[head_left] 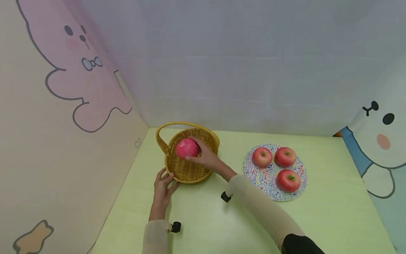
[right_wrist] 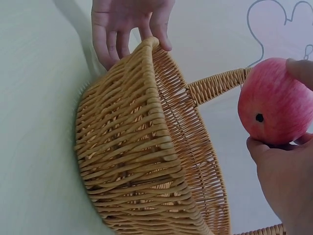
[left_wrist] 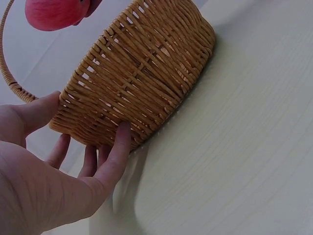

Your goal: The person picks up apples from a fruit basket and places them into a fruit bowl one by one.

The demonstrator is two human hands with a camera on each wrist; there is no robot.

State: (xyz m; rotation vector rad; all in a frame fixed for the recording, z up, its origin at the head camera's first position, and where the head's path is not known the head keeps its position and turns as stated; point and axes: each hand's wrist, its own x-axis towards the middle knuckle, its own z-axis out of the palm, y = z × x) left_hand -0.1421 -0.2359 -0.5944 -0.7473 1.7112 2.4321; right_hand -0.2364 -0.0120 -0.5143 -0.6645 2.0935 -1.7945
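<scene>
A woven wicker basket (head_left: pixel 203 135) with a hoop handle stands on the pale green table near the back left corner. My right hand (head_left: pixel 203 155) grips a pink-red apple (head_left: pixel 187 148) just above the basket's opening; the apple (right_wrist: pixel 274 103) also shows in the right wrist view, clear of the rim. My left hand (head_left: pixel 163 185) rests with straight fingers (left_wrist: pixel 120 147) against the near outer wall of the basket (left_wrist: pixel 142 73), thumb at its rim. Inside of the basket is mostly hidden.
A round patterned mat (head_left: pixel 268 183) lies to the right with three red apples (head_left: pixel 262 156) on it. Cartoon-printed walls close in the table's left, back and right sides. Bare green tabletop (head_left: pixel 203 225) spreads between my arms.
</scene>
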